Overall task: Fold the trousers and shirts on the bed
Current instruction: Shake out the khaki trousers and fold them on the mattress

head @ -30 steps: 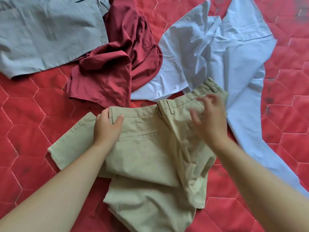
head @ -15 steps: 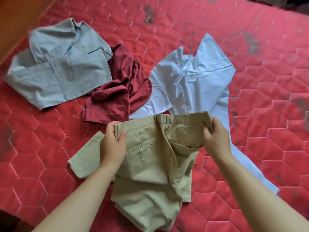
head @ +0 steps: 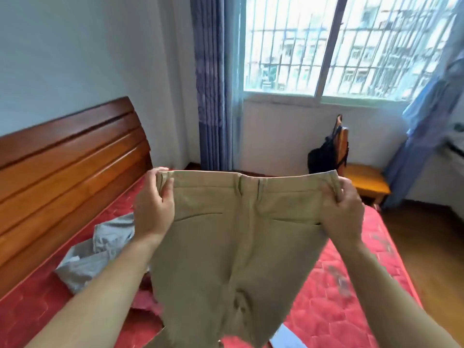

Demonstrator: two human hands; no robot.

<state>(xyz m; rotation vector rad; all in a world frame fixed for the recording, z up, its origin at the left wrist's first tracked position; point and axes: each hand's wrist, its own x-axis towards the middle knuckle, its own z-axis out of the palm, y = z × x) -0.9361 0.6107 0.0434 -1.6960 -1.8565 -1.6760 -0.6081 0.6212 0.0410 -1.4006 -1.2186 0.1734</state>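
Observation:
Khaki trousers (head: 238, 242) hang in the air in front of me, stretched flat by the waistband, back pockets facing me. My left hand (head: 153, 204) grips the left end of the waistband. My right hand (head: 342, 207) grips the right end. Below them lies the red quilted mattress (head: 334, 310). A grey shirt (head: 98, 254) lies crumpled on the mattress at the left, partly hidden behind my left forearm. A corner of a pale blue garment (head: 285, 340) shows at the bottom edge. The trousers hide the other clothes.
A wooden headboard (head: 67, 177) runs along the left side of the bed. Beyond the bed are a barred window (head: 351, 46), blue curtains (head: 213, 84) and a wooden chair (head: 361, 177) with a black bag (head: 324, 156) on it. Wooden floor (head: 426, 242) lies to the right.
Both hands took the waistband ends and lifted the khaki trousers off the mattress, spreading them wide. My view tilted up from the bed to the room and window.

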